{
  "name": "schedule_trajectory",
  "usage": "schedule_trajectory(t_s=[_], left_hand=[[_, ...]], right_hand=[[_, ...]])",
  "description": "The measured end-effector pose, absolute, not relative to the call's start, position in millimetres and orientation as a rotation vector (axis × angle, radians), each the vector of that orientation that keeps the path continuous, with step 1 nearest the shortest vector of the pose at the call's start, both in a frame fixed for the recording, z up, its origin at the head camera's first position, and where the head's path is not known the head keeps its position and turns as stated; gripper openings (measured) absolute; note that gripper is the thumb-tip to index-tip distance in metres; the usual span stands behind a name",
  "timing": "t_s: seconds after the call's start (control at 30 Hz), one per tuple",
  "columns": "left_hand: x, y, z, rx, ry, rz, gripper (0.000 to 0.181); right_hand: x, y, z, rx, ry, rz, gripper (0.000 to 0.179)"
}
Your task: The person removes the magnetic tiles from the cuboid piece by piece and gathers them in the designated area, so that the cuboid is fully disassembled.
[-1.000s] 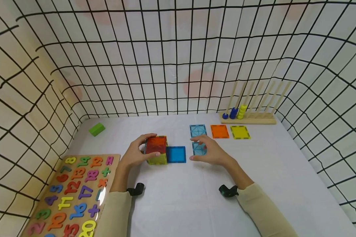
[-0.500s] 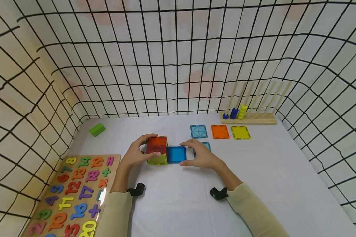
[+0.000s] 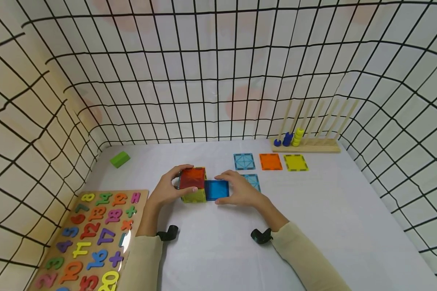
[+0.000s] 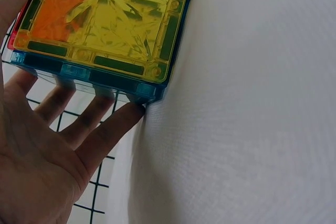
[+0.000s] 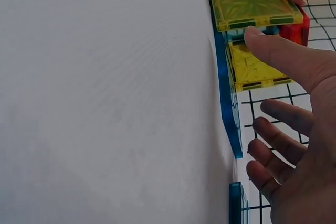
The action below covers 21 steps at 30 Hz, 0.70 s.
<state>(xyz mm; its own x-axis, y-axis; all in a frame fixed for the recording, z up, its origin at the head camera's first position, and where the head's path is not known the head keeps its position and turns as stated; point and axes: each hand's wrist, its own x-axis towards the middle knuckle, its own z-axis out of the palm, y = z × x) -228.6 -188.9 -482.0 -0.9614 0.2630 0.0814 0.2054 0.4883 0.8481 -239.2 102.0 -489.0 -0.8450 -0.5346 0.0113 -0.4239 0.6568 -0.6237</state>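
Note:
In the head view, my left hand holds a small box of magnetic tiles, thumb at the front and fingers behind. Its top is a red tile; a yellow tile forms the front. From the box's right side a blue magnetic tile extends flat on the table. Around that tile's right end curves my right hand, thumb before it and fingers beyond. The right wrist view has these fingers spread above the blue tile, with a gap. A light blue tile lies partly behind this hand.
Light blue, orange and yellow tiles lie in a row. Behind them stands a wooden peg rack with beads. A number board lies at left, a green block at back left. Black wire mesh surrounds the table.
My right hand has moved left from the light blue tile to the blue tile beside the box, uncovering more of the light blue one. The left hand and the box have stayed in place.

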Motion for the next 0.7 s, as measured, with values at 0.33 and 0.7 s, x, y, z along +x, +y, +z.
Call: schedule_trajectory(t_s=[0.33,0.7], left_hand=[[-229,-188,-481,0.411,2.654,1.507,0.073],[-229,-187,-481,0.425,2.666,1.525,0.075]], right_hand=[[-244,91,-490,-0.811,2.726,-0.787,0.083],[-245,83,-489,-0.759,2.741,-0.716,0.082]])
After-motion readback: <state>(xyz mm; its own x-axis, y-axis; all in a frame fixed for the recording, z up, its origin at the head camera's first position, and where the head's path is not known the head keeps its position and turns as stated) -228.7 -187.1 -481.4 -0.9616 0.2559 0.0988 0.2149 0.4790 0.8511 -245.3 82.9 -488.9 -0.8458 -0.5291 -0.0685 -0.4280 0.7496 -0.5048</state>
